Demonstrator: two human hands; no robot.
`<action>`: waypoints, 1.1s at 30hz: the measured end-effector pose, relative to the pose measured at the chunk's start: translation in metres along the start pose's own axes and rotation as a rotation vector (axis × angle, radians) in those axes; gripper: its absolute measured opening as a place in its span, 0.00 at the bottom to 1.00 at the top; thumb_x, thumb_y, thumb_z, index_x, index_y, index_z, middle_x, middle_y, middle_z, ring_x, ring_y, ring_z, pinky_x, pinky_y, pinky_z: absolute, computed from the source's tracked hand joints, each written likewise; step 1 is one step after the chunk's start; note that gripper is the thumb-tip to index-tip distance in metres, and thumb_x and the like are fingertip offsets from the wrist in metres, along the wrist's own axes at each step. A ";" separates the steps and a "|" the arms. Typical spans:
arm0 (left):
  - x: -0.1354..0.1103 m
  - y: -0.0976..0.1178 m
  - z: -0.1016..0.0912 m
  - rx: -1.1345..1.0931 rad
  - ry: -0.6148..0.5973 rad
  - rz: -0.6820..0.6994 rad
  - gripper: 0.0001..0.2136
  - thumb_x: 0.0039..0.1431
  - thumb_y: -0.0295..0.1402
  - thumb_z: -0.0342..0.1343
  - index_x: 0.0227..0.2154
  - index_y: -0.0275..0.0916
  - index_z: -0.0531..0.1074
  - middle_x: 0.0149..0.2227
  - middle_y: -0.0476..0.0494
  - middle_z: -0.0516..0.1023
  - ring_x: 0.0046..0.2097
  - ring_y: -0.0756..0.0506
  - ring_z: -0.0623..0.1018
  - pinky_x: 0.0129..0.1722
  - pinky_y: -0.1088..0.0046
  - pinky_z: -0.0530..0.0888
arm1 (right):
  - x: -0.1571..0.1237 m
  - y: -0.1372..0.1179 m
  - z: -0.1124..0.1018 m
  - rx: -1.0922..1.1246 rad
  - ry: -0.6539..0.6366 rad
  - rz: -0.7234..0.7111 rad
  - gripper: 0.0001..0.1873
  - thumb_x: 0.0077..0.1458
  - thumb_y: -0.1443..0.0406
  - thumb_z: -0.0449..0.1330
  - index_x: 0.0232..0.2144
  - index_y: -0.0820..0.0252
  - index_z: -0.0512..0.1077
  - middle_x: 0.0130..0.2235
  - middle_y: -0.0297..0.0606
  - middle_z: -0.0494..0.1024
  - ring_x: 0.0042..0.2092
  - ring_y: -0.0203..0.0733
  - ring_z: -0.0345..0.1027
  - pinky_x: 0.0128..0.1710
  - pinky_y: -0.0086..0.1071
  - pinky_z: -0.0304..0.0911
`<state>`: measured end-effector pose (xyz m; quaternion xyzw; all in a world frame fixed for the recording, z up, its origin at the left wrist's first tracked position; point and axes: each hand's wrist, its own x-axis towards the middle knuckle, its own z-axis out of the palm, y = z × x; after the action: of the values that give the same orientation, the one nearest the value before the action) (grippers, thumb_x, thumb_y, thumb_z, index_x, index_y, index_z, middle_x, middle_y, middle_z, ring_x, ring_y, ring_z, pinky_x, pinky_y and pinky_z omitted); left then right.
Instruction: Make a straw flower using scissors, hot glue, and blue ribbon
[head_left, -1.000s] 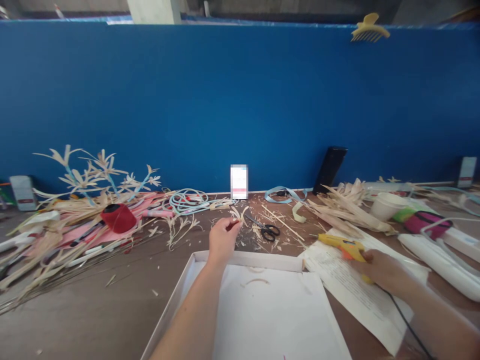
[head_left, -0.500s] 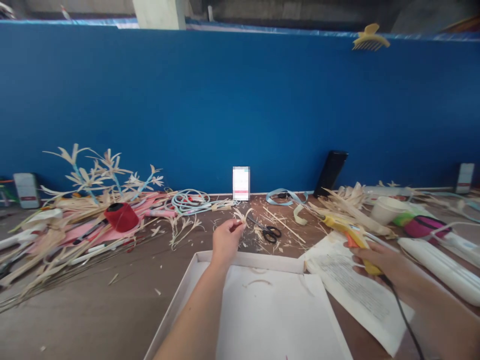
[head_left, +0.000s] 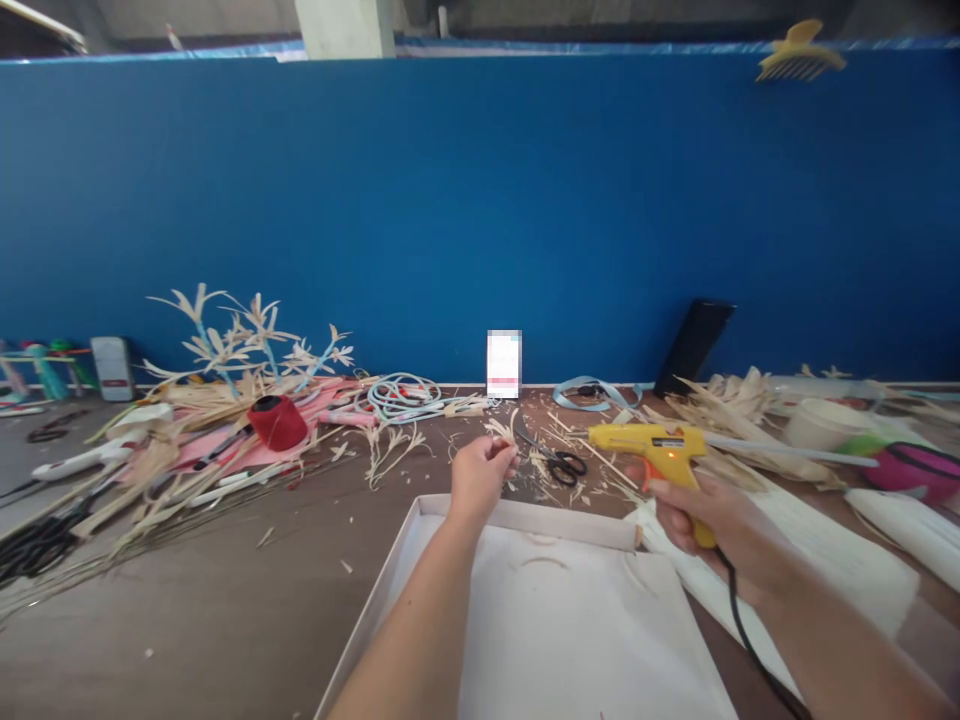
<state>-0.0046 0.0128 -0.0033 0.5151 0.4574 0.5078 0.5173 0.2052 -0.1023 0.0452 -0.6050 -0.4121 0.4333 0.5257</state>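
My left hand is closed in a pinch on a small pale straw flower, held above the far edge of a shallow white box lid. My right hand grips a yellow glue gun by its handle, nozzle pointing left toward the straw flower, a small orange light lit on its body. A black cord runs down from the gun along my right forearm. Black-handled scissors lie on the brown table between the two hands.
A blue partition backs the table. At left lie straw stems, finished straw flowers, a red thread spool and coiled blue wire. Printed paper, a white cup and straw husks lie at right.
My right hand has lifted the glue gun off the paper and swung it left, level with the straw flower. My left hand has kept its pinch. The view has shifted slightly.
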 end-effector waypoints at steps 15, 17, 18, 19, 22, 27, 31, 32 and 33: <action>-0.009 0.015 0.000 -0.003 -0.044 -0.024 0.07 0.45 0.33 0.58 0.27 0.35 0.76 0.24 0.46 0.77 0.26 0.50 0.76 0.28 0.76 0.74 | -0.003 0.006 0.046 -0.065 0.005 -0.018 0.23 0.39 0.52 0.62 0.34 0.63 0.74 0.12 0.27 0.58 0.18 0.33 0.52 0.18 0.28 0.50; -0.010 0.016 0.000 -0.011 -0.058 -0.020 0.07 0.46 0.33 0.58 0.27 0.35 0.76 0.24 0.46 0.77 0.26 0.50 0.76 0.28 0.76 0.75 | -0.005 0.005 0.048 -0.090 0.022 -0.022 0.23 0.39 0.52 0.62 0.33 0.64 0.74 0.12 0.27 0.58 0.19 0.33 0.52 0.18 0.28 0.50; -0.010 0.017 0.000 -0.012 -0.064 -0.020 0.07 0.46 0.33 0.58 0.27 0.35 0.76 0.24 0.46 0.77 0.26 0.51 0.76 0.28 0.76 0.75 | -0.006 0.004 0.050 -0.102 0.034 -0.022 0.23 0.39 0.51 0.62 0.32 0.64 0.74 0.12 0.27 0.58 0.19 0.33 0.52 0.19 0.28 0.51; -0.011 0.017 0.000 -0.013 -0.071 -0.020 0.07 0.46 0.33 0.57 0.27 0.35 0.76 0.24 0.46 0.77 0.26 0.50 0.76 0.29 0.76 0.75 | -0.006 0.004 0.051 -0.114 0.048 -0.022 0.23 0.39 0.51 0.62 0.31 0.64 0.74 0.12 0.27 0.59 0.19 0.33 0.53 0.19 0.28 0.51; -0.011 0.018 0.001 -0.030 -0.093 -0.006 0.07 0.46 0.32 0.57 0.26 0.35 0.76 0.25 0.45 0.78 0.28 0.50 0.76 0.29 0.76 0.75 | -0.008 0.003 0.053 -0.168 0.087 -0.023 0.22 0.40 0.50 0.61 0.30 0.62 0.73 0.12 0.28 0.61 0.19 0.33 0.54 0.20 0.28 0.52; -0.010 0.015 0.002 -0.061 -0.109 -0.001 0.07 0.46 0.32 0.58 0.27 0.34 0.76 0.27 0.44 0.78 0.30 0.49 0.77 0.30 0.76 0.75 | -0.009 0.003 0.056 -0.256 0.101 -0.044 0.19 0.42 0.51 0.59 0.26 0.61 0.71 0.13 0.29 0.62 0.19 0.34 0.55 0.21 0.29 0.53; -0.010 0.013 0.003 -0.088 -0.108 0.001 0.06 0.45 0.31 0.58 0.27 0.34 0.75 0.28 0.44 0.78 0.31 0.49 0.77 0.31 0.75 0.76 | -0.012 0.001 0.057 -0.276 0.107 -0.056 0.17 0.44 0.51 0.59 0.25 0.61 0.70 0.13 0.28 0.62 0.19 0.35 0.56 0.22 0.29 0.53; -0.010 0.013 0.003 -0.088 -0.106 0.003 0.06 0.45 0.31 0.58 0.27 0.34 0.75 0.27 0.45 0.78 0.31 0.49 0.77 0.31 0.75 0.76 | -0.012 0.000 0.057 -0.287 0.109 -0.055 0.17 0.44 0.52 0.58 0.24 0.60 0.70 0.13 0.28 0.62 0.19 0.35 0.56 0.22 0.29 0.53; -0.010 0.013 0.004 -0.082 -0.103 0.006 0.06 0.45 0.31 0.58 0.27 0.35 0.75 0.27 0.45 0.78 0.31 0.49 0.77 0.31 0.75 0.75 | -0.013 0.000 0.057 -0.299 0.110 -0.054 0.17 0.45 0.52 0.58 0.23 0.60 0.69 0.13 0.29 0.62 0.20 0.35 0.56 0.22 0.29 0.53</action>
<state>-0.0024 0.0023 0.0096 0.5204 0.4076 0.5002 0.5593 0.1469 -0.0986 0.0423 -0.6880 -0.4587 0.3190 0.4631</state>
